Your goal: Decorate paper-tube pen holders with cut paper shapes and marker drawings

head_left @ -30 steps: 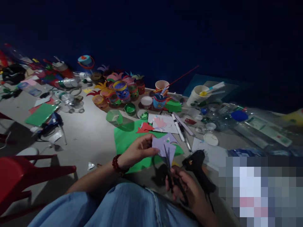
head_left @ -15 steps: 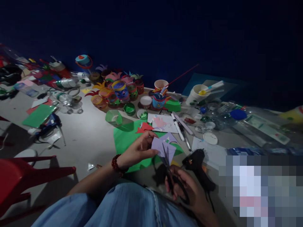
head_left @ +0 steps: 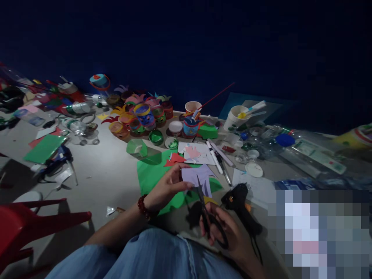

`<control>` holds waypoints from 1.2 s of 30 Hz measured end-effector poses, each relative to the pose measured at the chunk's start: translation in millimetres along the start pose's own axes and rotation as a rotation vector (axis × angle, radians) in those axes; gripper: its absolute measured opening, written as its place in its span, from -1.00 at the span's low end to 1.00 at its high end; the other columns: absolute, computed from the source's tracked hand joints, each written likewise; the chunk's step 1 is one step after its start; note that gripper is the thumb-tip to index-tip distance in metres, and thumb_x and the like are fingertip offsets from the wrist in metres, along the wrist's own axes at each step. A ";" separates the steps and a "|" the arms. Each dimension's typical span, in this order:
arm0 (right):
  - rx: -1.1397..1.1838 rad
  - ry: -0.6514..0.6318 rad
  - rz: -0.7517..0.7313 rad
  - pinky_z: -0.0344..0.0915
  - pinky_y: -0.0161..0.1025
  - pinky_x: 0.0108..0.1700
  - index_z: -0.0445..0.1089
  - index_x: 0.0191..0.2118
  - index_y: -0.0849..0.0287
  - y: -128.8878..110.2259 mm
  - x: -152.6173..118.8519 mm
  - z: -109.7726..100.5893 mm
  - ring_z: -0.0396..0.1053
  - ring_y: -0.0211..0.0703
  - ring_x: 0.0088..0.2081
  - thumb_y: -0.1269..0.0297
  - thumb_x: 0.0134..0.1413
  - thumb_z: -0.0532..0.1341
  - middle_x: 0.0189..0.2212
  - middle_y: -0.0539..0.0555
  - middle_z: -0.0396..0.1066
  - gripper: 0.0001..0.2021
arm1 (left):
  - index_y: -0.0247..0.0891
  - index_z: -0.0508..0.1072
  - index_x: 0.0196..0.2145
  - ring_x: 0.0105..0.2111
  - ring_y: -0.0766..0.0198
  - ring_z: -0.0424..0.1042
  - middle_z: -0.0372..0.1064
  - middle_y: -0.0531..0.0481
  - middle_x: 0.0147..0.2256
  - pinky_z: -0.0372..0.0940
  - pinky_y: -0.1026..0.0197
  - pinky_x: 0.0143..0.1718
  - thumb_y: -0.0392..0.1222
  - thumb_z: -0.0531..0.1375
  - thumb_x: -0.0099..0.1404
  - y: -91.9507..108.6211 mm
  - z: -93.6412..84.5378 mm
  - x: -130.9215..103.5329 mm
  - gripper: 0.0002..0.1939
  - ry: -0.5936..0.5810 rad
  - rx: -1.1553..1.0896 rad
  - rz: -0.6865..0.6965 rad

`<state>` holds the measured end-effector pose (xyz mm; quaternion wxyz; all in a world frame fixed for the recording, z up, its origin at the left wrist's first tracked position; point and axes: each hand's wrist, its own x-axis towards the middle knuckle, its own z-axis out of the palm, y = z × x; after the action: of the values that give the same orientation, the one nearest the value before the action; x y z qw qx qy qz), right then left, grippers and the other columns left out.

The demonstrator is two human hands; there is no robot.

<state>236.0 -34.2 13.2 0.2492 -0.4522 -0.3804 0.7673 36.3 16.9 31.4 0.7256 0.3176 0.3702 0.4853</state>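
Observation:
My left hand [head_left: 171, 185], with a red bead bracelet at the wrist, pinches the left edge of a small piece of purple paper [head_left: 192, 174]. My right hand [head_left: 222, 226] is wrapped round the black handles of a pair of scissors [head_left: 202, 198], whose blades point up at the purple paper and overlap its lower part. A slit shows in the paper beside the blades. Beneath both lies a large green sheet of paper [head_left: 148, 174]. Red paper cut-outs [head_left: 174, 159] rest on that sheet, just beyond my left hand.
A black glue gun [head_left: 238, 197] lies right of my right hand. Behind stand painted cups [head_left: 144, 116], an open pot of green paint [head_left: 156, 136] and markers [head_left: 215, 157]. Plastic bottles [head_left: 310, 155] lie at right. A red stool [head_left: 23, 221] is at lower left.
The scissor blades have closed further and sit lower on the purple paper, which now shows a slit. The whole view has shifted slightly. Both hands keep their holds.

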 end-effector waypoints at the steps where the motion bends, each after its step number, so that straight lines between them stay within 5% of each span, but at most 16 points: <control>1: 0.004 0.000 -0.004 0.18 -0.32 -0.55 0.30 -0.37 0.11 -0.2 -0.1 0.3 0.19 -0.28 -0.60 -0.33 -0.23 0.29 -0.59 -0.03 0.36 -0.44 | -0.25 0.34 -0.16 -0.32 0.29 0.37 0.40 0.02 -0.29 0.28 0.26 -0.28 -0.33 0.39 0.09 -2.0 0.7 -0.2 -0.61 0.008 -0.014 -0.004; 6: -0.018 0.008 -0.040 0.22 -0.31 -0.51 0.34 -0.32 0.11 2.8 -1.9 -2.3 0.25 -0.25 -0.56 -0.24 -0.17 0.33 -0.53 0.00 0.40 -0.50 | -0.23 0.40 -0.13 -0.34 0.30 0.33 0.37 0.04 -0.28 0.21 0.31 -0.34 -0.32 0.39 0.06 1.5 0.6 -4.3 -0.59 0.024 0.073 -0.009; 16: -0.013 -0.039 -0.032 0.23 -0.33 -0.54 0.31 -0.28 0.09 11.1 -1.9 -5.3 0.29 -0.22 -0.54 -0.22 -0.11 0.28 -0.54 0.01 0.42 -0.53 | -0.22 0.44 -0.14 -0.33 0.27 0.30 0.35 0.03 -0.28 0.16 0.29 -0.34 -0.27 0.38 0.08 33.4 2.4 -4.0 -0.63 -0.138 0.256 -0.109; 21: 0.026 -0.021 0.005 0.19 -0.36 -0.60 0.31 -0.26 0.09 11.8 -3.6 -5.3 0.27 -0.24 -0.59 -0.25 -0.22 0.31 -0.59 -0.03 0.40 -0.46 | -0.20 0.44 -0.10 -0.32 0.26 0.32 0.36 0.04 -0.28 0.19 0.28 -0.31 -0.26 0.38 0.09 34.9 0.3 -4.0 -0.61 -0.179 0.271 -0.124; 36: 0.072 -0.029 0.037 0.10 -0.41 -0.62 0.31 -0.25 0.11 24.3 -1.0 -11.6 0.16 -0.33 -0.64 -0.26 -0.12 0.28 -0.62 -0.08 0.34 -0.48 | -0.22 0.41 -0.09 -0.30 0.26 0.33 0.36 0.01 -0.25 0.20 0.27 -0.28 -0.21 0.40 0.09 35.4 -3.0 0.5 -0.57 -0.256 0.286 -0.123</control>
<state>245.8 -45.0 -9.5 0.2454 -0.4389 -0.3477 0.7913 17.3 29.2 58.8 0.7427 0.4531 0.3589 0.3382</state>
